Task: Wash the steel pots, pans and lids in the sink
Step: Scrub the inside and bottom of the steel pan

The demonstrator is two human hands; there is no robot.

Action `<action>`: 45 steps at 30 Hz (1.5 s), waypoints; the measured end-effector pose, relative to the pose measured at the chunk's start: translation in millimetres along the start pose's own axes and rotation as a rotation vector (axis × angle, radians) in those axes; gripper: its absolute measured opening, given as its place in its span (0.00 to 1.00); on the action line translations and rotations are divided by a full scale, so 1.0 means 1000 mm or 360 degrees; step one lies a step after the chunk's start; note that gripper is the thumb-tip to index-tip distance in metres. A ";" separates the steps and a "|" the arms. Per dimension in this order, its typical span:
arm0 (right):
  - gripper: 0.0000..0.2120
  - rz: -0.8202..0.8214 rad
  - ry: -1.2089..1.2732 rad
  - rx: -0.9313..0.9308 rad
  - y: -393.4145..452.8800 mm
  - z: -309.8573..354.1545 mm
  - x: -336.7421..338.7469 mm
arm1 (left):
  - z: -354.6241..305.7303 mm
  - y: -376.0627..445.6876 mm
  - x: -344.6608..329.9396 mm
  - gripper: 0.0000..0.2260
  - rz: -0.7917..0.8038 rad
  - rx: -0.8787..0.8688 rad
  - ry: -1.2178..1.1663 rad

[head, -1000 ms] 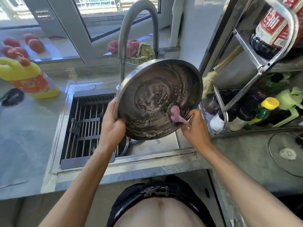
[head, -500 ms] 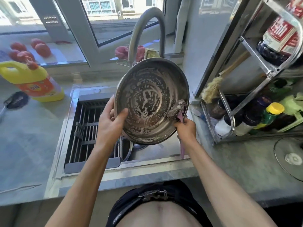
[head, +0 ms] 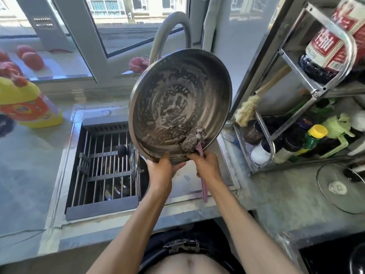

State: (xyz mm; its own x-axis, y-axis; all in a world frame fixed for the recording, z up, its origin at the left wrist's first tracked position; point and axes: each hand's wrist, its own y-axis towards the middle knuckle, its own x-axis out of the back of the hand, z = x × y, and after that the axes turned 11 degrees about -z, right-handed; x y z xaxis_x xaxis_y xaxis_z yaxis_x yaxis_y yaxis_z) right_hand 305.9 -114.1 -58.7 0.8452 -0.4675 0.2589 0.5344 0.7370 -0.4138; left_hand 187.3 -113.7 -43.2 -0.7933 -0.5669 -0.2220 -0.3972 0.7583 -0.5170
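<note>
Above the sink, a soapy steel pot is held tilted with its mouth toward the camera, so scrubbing its inside appears to be the step in hand. The left hand grips the near rim from below, fingers curled under it. The right hand grips the pink scrubbing brush, bristles against the lower inner wall. Next, likely, sweep the remaining wall, then rinse under the faucet.
</note>
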 end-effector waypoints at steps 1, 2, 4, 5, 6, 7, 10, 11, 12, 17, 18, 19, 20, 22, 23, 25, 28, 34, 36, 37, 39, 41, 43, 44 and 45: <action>0.10 0.0002 -0.0172 0.0099 0.001 0.004 0.007 | -0.004 0.003 0.001 0.15 0.0001 -0.0020 0.0024; 0.14 0.0015 -0.0304 0.0179 0.000 0.010 0.015 | -0.008 0.006 0.004 0.14 0.0011 -0.0081 0.0071; 0.18 0.0031 -0.0490 0.0311 0.002 0.025 0.028 | -0.017 0.009 0.007 0.15 0.0060 -0.0264 0.0144; 0.16 0.0018 -0.0623 0.0422 0.005 0.031 0.032 | -0.021 0.011 0.009 0.17 0.0092 -0.0349 0.0174; 0.13 -0.0015 -0.0792 0.0581 0.007 0.038 0.036 | -0.022 0.013 0.010 0.18 0.0117 -0.0404 0.0197; 0.09 -0.0071 -0.0982 0.0763 0.010 0.043 0.037 | -0.023 0.014 0.012 0.18 0.0129 -0.0436 0.0216; 0.21 -0.0299 -0.1598 0.1356 0.022 0.061 0.037 | -0.023 0.018 0.018 0.15 0.0127 -0.0494 0.0299; 0.24 -0.0367 -0.1805 0.1444 0.025 0.066 0.036 | -0.022 0.021 0.019 0.15 0.0115 -0.0536 0.0340; 0.25 -0.0394 -0.1961 0.1472 0.025 0.074 0.035 | -0.021 0.024 0.020 0.16 0.0109 -0.0561 0.0383; 0.17 -0.0003 -0.2098 0.1324 0.008 0.066 0.014 | -0.028 0.011 0.004 0.14 0.0149 -0.0770 0.0428; 0.15 0.0153 -0.1926 0.1229 0.000 0.058 0.002 | -0.028 0.009 0.001 0.13 0.0170 -0.0832 0.0474; 0.14 0.0283 -0.1735 0.1134 -0.009 0.051 -0.010 | -0.028 0.009 -0.001 0.13 0.0192 -0.0881 0.0530; 0.14 0.0369 -0.1573 0.1079 -0.015 0.046 -0.019 | -0.028 0.010 -0.001 0.14 0.0201 -0.0920 0.0576; 0.14 0.0408 -0.1517 0.1065 -0.014 0.045 -0.019 | -0.032 0.013 0.001 0.16 0.0196 -0.0924 0.0630; 0.15 0.0376 -0.1629 0.1076 -0.010 0.049 -0.011 | -0.038 0.013 0.005 0.15 0.0212 -0.0904 0.0636; 0.15 0.0214 -0.1971 0.1145 0.009 0.055 0.013 | -0.044 0.013 0.010 0.15 0.0275 -0.0904 0.0656; 0.17 -0.0086 -0.2183 0.1156 0.037 0.063 0.037 | -0.046 0.010 0.010 0.20 0.0333 -0.1034 0.0742; 0.13 0.0412 -0.1674 0.0970 0.002 0.044 -0.008 | -0.049 0.012 0.001 0.25 0.0288 -0.0937 0.0659; 0.13 0.0254 -0.1923 0.1069 0.014 0.053 0.010 | -0.052 0.016 0.015 0.25 0.0292 -0.0904 0.0591; 0.14 0.0123 -0.2030 0.1087 0.024 0.057 0.019 | -0.054 0.014 0.019 0.25 0.0303 -0.0915 0.0576; 0.14 0.0021 -0.2089 0.1120 0.027 0.065 0.021 | -0.052 0.007 0.017 0.24 0.0304 -0.0929 0.0541; 0.12 0.0273 -0.1910 0.1127 0.004 0.062 -0.003 | -0.047 0.001 0.009 0.23 0.0276 -0.0917 0.0471; 0.11 0.0475 -0.1777 0.1133 -0.005 0.057 -0.015 | -0.047 0.005 0.008 0.25 0.0205 -0.0896 0.0390; 0.11 0.0447 -0.1839 0.1182 -0.001 0.064 -0.007 | -0.047 0.008 0.010 0.25 0.0176 -0.0857 0.0335; 0.11 0.0381 -0.1944 0.1211 0.007 0.072 0.003 | -0.048 0.010 0.014 0.25 0.0171 -0.0811 0.0289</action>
State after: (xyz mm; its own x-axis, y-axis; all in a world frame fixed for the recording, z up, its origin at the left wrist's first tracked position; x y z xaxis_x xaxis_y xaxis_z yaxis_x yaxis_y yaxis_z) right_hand 312.1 -75.2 2.4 0.1811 0.1122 0.9771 -0.0720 0.9923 -0.1006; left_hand 150.2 -98.7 -11.7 -0.8906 -0.4473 -0.0822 -0.4469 0.8943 -0.0235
